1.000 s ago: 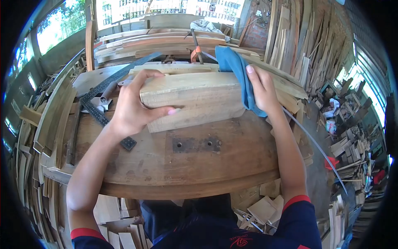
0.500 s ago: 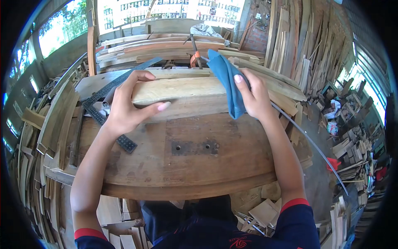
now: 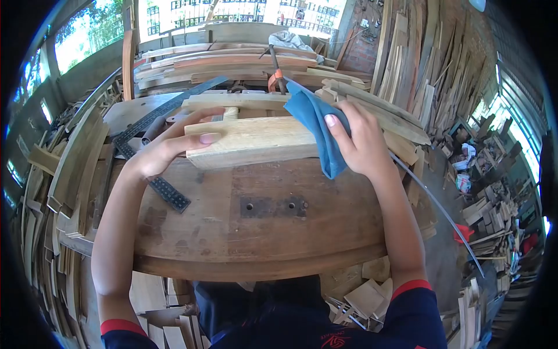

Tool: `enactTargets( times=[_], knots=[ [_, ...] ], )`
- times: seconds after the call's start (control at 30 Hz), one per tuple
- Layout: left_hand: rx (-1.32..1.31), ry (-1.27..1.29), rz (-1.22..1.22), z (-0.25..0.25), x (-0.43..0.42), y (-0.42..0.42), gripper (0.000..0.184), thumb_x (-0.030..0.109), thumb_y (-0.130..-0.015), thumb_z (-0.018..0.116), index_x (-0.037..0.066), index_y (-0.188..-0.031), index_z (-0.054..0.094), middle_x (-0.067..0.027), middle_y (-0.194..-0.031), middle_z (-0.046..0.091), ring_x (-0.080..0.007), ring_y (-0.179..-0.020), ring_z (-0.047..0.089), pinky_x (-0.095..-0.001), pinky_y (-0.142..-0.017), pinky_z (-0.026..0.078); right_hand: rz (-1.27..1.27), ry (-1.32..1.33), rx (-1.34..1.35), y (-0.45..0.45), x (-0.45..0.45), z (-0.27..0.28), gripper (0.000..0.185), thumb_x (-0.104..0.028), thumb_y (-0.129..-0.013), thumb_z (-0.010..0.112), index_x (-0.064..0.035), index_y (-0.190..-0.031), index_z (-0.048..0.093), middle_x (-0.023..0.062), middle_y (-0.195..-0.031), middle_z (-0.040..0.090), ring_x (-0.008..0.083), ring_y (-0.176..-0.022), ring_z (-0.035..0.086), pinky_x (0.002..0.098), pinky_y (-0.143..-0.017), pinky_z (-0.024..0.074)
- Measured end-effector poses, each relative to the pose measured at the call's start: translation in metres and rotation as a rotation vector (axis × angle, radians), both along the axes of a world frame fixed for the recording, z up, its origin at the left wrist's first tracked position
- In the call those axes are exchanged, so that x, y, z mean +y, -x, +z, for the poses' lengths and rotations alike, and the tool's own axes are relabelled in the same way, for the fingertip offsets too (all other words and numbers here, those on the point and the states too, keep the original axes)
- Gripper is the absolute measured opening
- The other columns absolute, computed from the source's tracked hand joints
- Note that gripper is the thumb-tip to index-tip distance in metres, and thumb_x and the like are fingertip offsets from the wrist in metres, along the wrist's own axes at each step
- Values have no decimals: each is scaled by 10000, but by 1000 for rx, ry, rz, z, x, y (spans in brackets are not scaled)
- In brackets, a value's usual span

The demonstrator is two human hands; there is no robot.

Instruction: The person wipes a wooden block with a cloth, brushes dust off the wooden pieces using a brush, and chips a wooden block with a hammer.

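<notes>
A thick, pale wooden block [image 3: 256, 135] is held level above the workbench [image 3: 244, 244]. My left hand [image 3: 165, 146] grips its left end, the thumb on the near top edge and the fingers reaching round the far side. In my right hand [image 3: 361, 135] is a folded blue cloth [image 3: 317, 125], pressed over the block's right end. The cloth hides that end and part of my right fingers. A dark metal framing square [image 3: 129, 145] lies on the bench beside my left hand.
Boards [image 3: 226, 61] are stacked beyond the bench. An orange-marked clamp bar [image 3: 275, 75] rises behind the block. A thin grey hose or rod [image 3: 433, 195] slopes down at the right. Two dark holes show in a plate [image 3: 273, 206] set in the benchtop. Offcuts [image 3: 369, 299] lie below.
The block has tilted so more of its top face shows. My left thumb has moved from the front face onto the top edge. The cloth and right hand have shifted slightly downward.
</notes>
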State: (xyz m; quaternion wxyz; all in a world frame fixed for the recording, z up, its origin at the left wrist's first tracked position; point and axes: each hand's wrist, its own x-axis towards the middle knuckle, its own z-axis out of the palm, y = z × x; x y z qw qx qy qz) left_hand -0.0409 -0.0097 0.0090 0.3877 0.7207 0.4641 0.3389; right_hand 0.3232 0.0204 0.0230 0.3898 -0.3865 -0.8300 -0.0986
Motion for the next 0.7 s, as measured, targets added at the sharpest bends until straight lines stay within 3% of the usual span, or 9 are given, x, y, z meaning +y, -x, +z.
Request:
enactTargets(
  times=[0.13,0.23,0.33,0.37,0.53,0.67,0.7],
  knots=[
    [83,7,-20,4,-6,-2,939,630,-777,693,102,-1532,509,-259,-1541,459,-388,-1452,427,-462,-1214,299,8,20,0,0,0,-1,392,-363,-1021,598,19,-1088,656,244,-946,696,432,-838,691,483,-740,540],
    [66,-2,61,-12,-5,4,911,614,-791,690,65,-1502,536,-242,-1510,497,-353,-1424,459,-439,-1203,313,22,47,9,1,-2,1,405,-371,-1019,607,24,-1083,667,248,-903,699,430,-814,693,475,-740,540],
    [30,30,-10,-7,-11,-2,924,603,-782,693,37,-1495,532,-232,-1451,553,-322,-1360,512,-423,-1169,355,31,157,26,1,-7,5,417,-378,-1014,619,33,-1037,688,239,-862,702,407,-805,697,460,-730,535],
    [-5,57,-40,-2,-13,-6,918,563,-754,722,27,-1477,544,-217,-1403,593,-320,-1288,559,-412,-1122,405,46,198,40,2,-9,6,426,-384,-1010,627,36,-1021,694,236,-851,702,399,-796,696,454,-727,533],
    [45,-98,-235,-8,0,-11,891,469,-710,776,22,-1452,564,-217,-1405,602,-348,-1261,592,-421,-1100,442,85,259,46,4,-10,4,470,-418,-987,663,49,-975,718,228,-826,704,366,-745,684,433,-711,526],
    [267,-294,-258,-10,-3,-15,990,486,-688,843,11,-1490,509,-250,-1454,557,-392,-1346,536,-491,-1163,391,83,321,5,5,-5,-3,533,-446,-969,682,85,-1009,707,261,-862,697,401,-851,681,452,-805,522],
    [344,-378,-262,-10,-5,-18,1005,481,-690,853,9,-1500,492,-253,-1467,543,-395,-1366,517,-500,-1178,378,59,345,-28,4,-4,-6,555,-456,-956,694,91,-1050,701,263,-946,708,418,-955,671,464,-876,519]
  ],
)
